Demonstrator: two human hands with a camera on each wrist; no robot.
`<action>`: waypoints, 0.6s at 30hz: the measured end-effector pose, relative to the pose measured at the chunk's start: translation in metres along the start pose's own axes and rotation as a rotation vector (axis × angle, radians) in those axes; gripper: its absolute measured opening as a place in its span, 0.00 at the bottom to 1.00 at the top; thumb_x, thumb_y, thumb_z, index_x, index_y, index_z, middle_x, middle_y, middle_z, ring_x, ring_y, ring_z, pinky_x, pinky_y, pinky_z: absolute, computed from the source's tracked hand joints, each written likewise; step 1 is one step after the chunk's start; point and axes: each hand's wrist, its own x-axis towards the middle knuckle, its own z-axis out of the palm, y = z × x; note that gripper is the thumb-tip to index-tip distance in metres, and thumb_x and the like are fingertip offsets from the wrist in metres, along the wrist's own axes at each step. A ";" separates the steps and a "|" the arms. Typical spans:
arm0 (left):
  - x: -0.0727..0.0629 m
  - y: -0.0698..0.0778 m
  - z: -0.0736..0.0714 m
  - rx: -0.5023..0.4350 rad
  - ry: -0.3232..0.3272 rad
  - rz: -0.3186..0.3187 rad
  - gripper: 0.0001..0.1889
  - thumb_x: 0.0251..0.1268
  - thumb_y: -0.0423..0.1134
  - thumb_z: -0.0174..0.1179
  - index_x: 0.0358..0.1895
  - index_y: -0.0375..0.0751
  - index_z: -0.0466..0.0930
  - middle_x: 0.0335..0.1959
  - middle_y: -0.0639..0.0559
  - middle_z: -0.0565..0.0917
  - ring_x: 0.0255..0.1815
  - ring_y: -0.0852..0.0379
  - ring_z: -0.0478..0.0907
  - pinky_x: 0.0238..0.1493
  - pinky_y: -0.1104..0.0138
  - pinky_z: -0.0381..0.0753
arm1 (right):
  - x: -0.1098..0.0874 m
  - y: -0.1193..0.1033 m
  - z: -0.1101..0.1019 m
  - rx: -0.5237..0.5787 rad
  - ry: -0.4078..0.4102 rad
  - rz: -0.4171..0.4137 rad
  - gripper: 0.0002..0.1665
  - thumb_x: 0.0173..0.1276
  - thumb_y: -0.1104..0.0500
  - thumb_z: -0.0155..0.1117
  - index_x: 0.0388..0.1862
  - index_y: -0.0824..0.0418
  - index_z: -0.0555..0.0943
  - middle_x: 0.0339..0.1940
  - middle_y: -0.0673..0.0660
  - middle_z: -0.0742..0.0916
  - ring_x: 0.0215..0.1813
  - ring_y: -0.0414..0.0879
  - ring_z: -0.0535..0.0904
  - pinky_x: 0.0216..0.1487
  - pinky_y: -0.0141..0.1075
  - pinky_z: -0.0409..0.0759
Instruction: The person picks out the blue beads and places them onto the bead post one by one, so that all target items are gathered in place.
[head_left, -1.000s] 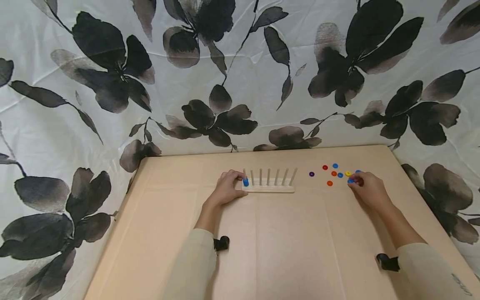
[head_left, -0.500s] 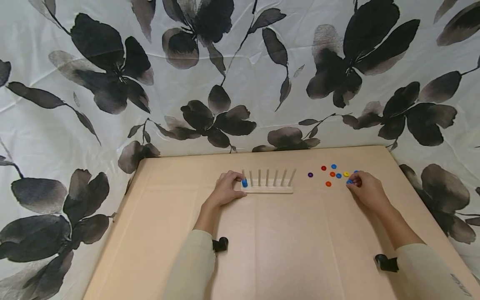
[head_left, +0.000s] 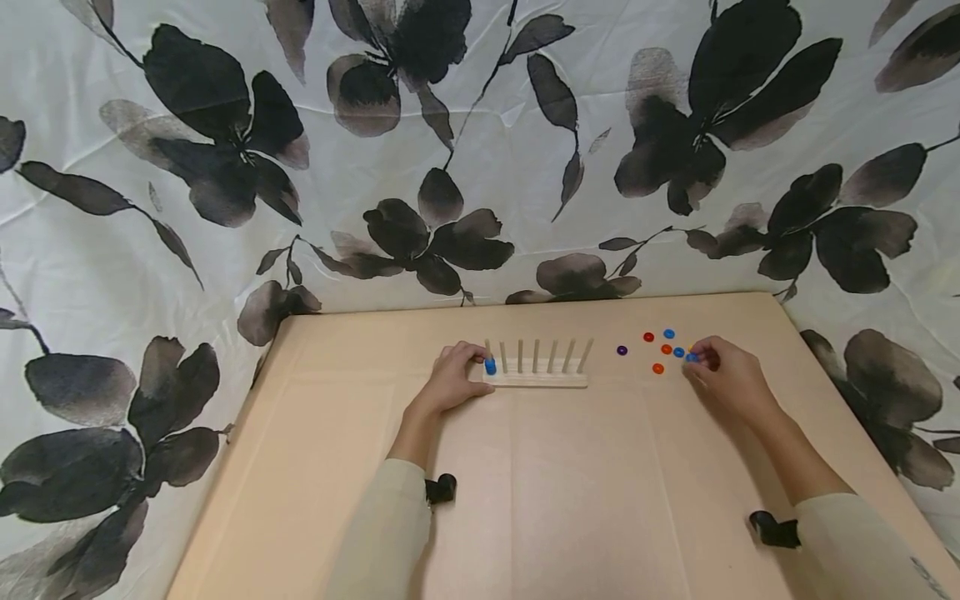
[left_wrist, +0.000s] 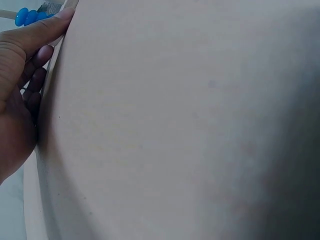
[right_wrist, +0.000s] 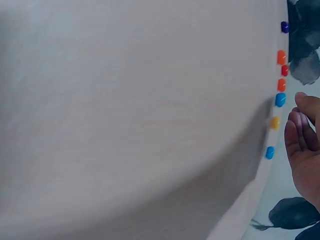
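In the head view my left hand (head_left: 455, 375) grips the left end of a wooden peg rack (head_left: 540, 380), with the thumb at its front edge. Blue beads (head_left: 491, 366) are stacked on the leftmost peg; they also show beyond the thumb in the left wrist view as blue beads (left_wrist: 29, 17). My right hand (head_left: 731, 375) pinches a blue bead (head_left: 692, 357) between thumb and fingertips, over the right side of the loose beads. In the right wrist view the right hand (right_wrist: 305, 145) appears above the table, its pinched bead hidden.
Loose beads lie right of the rack: a purple bead (head_left: 622, 351), a red bead (head_left: 648, 337), an orange bead (head_left: 657, 368) and several others. A yellow bead (right_wrist: 275, 122) lies near the right hand. The table (head_left: 570, 483) ends at a floral cloth (head_left: 450, 150).
My right hand has moved slightly left with the blue bead, and now covers most of the yellow bead in the head view. The left hand stays on the rack.
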 end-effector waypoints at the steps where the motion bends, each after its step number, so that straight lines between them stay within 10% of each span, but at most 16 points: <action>1: 0.000 0.000 -0.001 -0.002 0.000 0.001 0.27 0.54 0.42 0.79 0.57 0.44 0.81 0.57 0.49 0.79 0.64 0.46 0.67 0.72 0.49 0.59 | 0.000 -0.004 -0.001 0.004 0.008 -0.013 0.16 0.69 0.59 0.73 0.49 0.65 0.79 0.37 0.60 0.83 0.42 0.53 0.77 0.36 0.22 0.70; 9: -0.001 0.000 -0.003 -0.003 -0.004 0.013 0.27 0.53 0.42 0.80 0.56 0.44 0.81 0.55 0.49 0.80 0.63 0.45 0.67 0.72 0.49 0.60 | 0.006 -0.038 -0.004 0.067 0.039 -0.132 0.15 0.66 0.63 0.75 0.49 0.66 0.81 0.37 0.60 0.86 0.42 0.53 0.81 0.39 0.12 0.67; 18: -0.002 0.000 -0.001 -0.009 -0.015 0.008 0.26 0.54 0.42 0.79 0.55 0.45 0.81 0.54 0.50 0.80 0.62 0.46 0.68 0.72 0.48 0.60 | 0.021 -0.079 -0.003 0.089 0.056 -0.306 0.12 0.63 0.65 0.76 0.44 0.63 0.84 0.34 0.55 0.88 0.36 0.43 0.82 0.39 0.24 0.78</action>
